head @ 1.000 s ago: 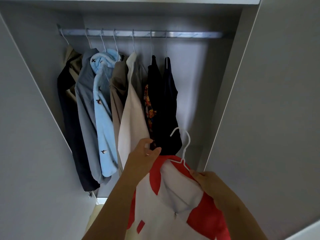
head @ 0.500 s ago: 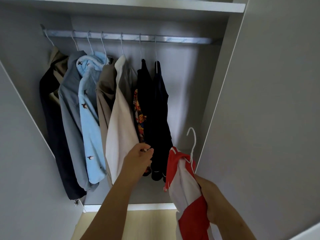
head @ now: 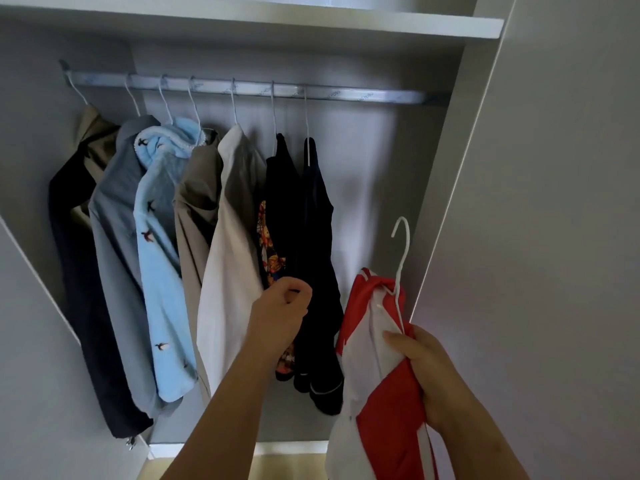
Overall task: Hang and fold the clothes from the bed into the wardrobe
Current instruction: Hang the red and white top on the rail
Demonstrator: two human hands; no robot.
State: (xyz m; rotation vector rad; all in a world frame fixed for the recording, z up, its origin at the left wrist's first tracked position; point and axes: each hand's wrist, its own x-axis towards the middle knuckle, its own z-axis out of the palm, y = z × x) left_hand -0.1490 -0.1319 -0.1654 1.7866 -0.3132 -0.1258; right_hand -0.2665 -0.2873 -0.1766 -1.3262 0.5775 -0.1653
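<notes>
Head camera looks up into my wardrobe [head: 367,174]. On the left, a row of hung clothes [head: 162,237] fills most of the rail [head: 252,90]. My left hand [head: 280,317] is low in the middle, right by the dark clothes [head: 311,237] at the end of that row. Its fingers are curled in, but I cannot tell if they pinch any cloth or hold nothing. Past the dark clothes, the right end of the rail is bare. Below that bare end is the red and white shirt [head: 377,375]. It hangs long and straight down, and its top sticks up out of my grip. The hanger hook [head: 404,258] stands straight up above the shirt, with its open side turned left. My right hand [head: 433,372] squeezes the bunched shirt, just under the hook. On the far right is the open door [head: 554,237], very near that hand. So the rail is high above the hook and a little to the left. I think my right hand is the one to lift it, since it has the shirt and sits under the bare end. The hook has to go up over the rail and then drop onto it.
</notes>
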